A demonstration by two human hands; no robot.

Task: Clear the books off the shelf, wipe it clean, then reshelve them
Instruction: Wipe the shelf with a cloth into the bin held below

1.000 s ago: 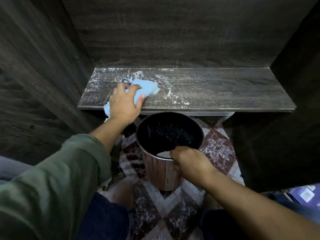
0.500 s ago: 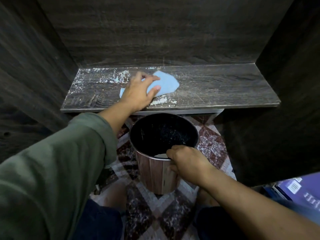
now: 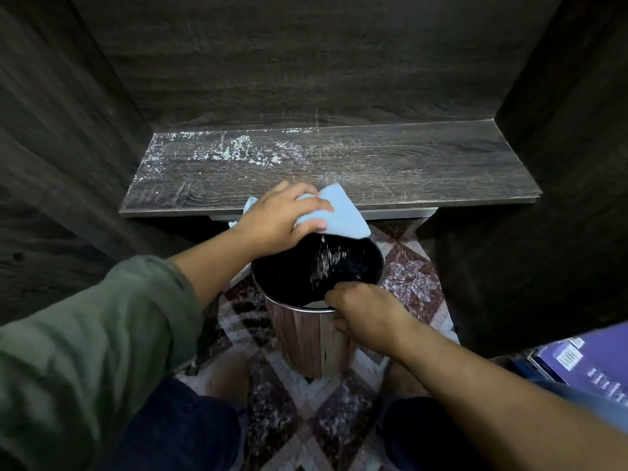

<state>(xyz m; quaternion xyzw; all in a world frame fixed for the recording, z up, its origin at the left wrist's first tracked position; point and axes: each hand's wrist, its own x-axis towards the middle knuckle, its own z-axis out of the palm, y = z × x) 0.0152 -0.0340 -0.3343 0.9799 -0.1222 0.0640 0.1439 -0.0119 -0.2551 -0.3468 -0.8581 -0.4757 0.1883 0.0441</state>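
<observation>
Left hand [image 3: 282, 219] closed over a pale blue cloth [image 3: 343, 215], fingers on top and thumb pinching its lower edge, held at the front lip of the shelf [image 3: 424, 171] and just above the bin. White crumbs [image 3: 326, 263] are in mid-fall from under the cloth into the bin's black interior.

Right hand [image 3: 367, 314] clamped on the near rim of the wood-patterned bin [image 3: 306, 341], thumb inside, fingers outside, holding it under the shelf edge.

Shelf board is bare of books. White dust [image 3: 238, 153] lies along the back left; the right half looks mostly clean. One purple book [image 3: 591, 365] shows at lower right, off the shelf.

Risks, as I judge them: the bin mouth sits only partly under the lip, so crumbs swept wide could land on the patterned floor tiles [image 3: 411, 277]. A one-sided rim grip could let the bin tip if the cloth hand bumps it. The back-corner dust may get missed.

Hard to tell: whether the bin rests on the floor or is lifted. Bin contents are lost in black, apart from a pale patch near the right thumb. The book is cropped, its title unreadable; any other books are out of view.
</observation>
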